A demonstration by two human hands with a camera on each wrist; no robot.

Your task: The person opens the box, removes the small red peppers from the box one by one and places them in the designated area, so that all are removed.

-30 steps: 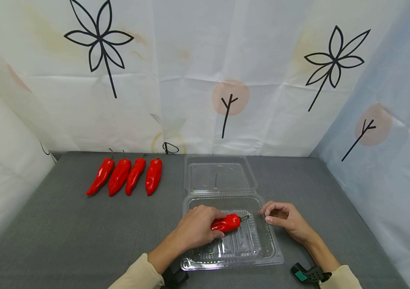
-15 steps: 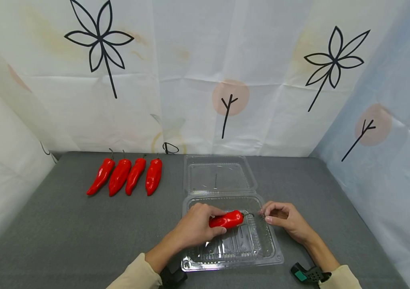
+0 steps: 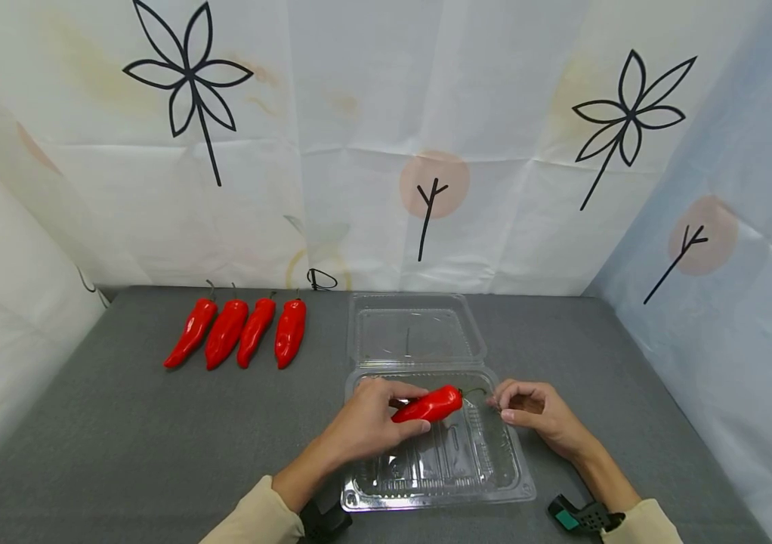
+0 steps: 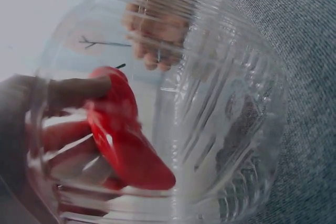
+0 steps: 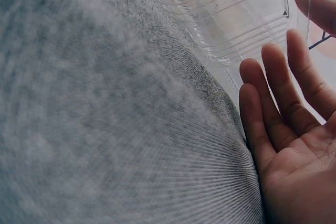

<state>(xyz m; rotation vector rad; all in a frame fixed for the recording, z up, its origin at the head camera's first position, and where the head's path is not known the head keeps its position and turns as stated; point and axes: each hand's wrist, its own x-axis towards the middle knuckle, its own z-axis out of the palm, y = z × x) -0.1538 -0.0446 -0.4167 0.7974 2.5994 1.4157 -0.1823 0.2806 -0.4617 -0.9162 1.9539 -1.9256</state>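
My left hand (image 3: pixel 374 420) grips a long red pepper (image 3: pixel 432 405) over the base of a clear plastic clamshell container (image 3: pixel 436 499). The pepper's thin green stem points right, toward my other hand. Through the clear wall, the left wrist view shows the thumb and fingers around the pepper (image 4: pixel 123 135). At the container's right rim is my right hand (image 3: pixel 549 417), its fingertips right at the edge. In the right wrist view, the fingers (image 5: pixel 283 82) are slightly bent and spread, with a gap to the thumb.
Several more red peppers (image 3: pixel 226 334) lie in a row at the back left of the grey tabletop (image 3: pixel 155 438). The container's lid (image 3: pixel 416 329) lies open behind its base. White printed cloth (image 3: pixel 359 113) hangs behind and at both sides.
My left hand has shifted the pepper slightly away from me, and its stem end now tilts farther up to the right. The right hand and the container have stayed in place.
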